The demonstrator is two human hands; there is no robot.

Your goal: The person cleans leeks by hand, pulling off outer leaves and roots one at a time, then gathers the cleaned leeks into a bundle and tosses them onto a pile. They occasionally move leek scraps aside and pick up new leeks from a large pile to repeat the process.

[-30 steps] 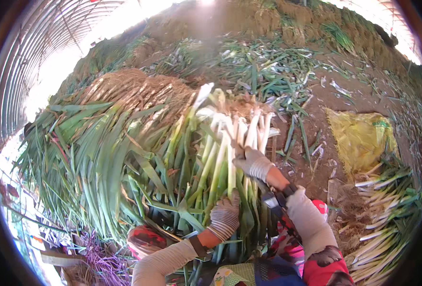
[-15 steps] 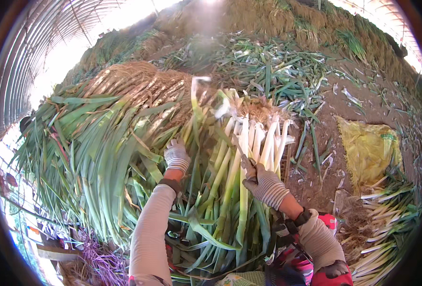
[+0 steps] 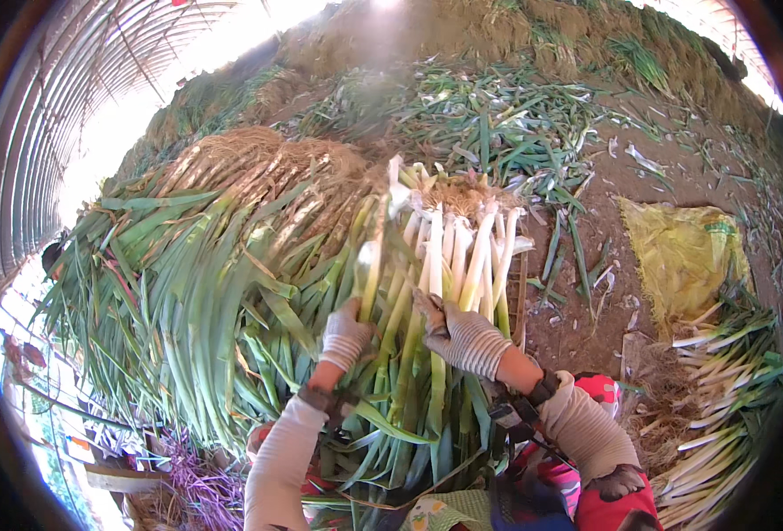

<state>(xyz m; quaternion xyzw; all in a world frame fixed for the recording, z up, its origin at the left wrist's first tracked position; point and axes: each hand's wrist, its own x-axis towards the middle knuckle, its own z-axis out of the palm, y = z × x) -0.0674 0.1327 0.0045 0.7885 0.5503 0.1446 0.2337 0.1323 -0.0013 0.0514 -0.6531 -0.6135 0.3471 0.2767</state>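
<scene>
In the head view, my left grip (image 3: pixel 347 336), in a thin, finely striped knit glove, is closed around the shaft of a leek (image 3: pixel 374 265) whose smooth, pale upper part points to the far side and is slightly blurred. My right grip (image 3: pixel 468 338), gloved in the same ribbed knit with darkened fingertips, lies just to its right, the fingers bent over the near ends of the white stalks (image 3: pixel 477 261); I cannot tell whether it is clamped on one of them. These stalks are glossy, round and straight, fanned side by side, with a wiry brown root tangle (image 3: pixel 462 196) at their far end.

To the left spreads a thick leek heap (image 3: pixel 188 301), its long flat green leaves draped toward me and its dry, hairy roots matted on the far side. On the right, a crinkled yellow woven sack (image 3: pixel 679 257) lies flat on the crumbly brown soil (image 3: pixel 577 341), and nearer me slim white-stemmed bundles (image 3: pixel 710 416) lie in a row. Limp leaf scraps (image 3: pixel 515 133) litter the far ground. Thin purple strands (image 3: pixel 201 487) lie tangled at the near left, and a ribbed, arched roof (image 3: pixel 50 115) curves over the far left.
</scene>
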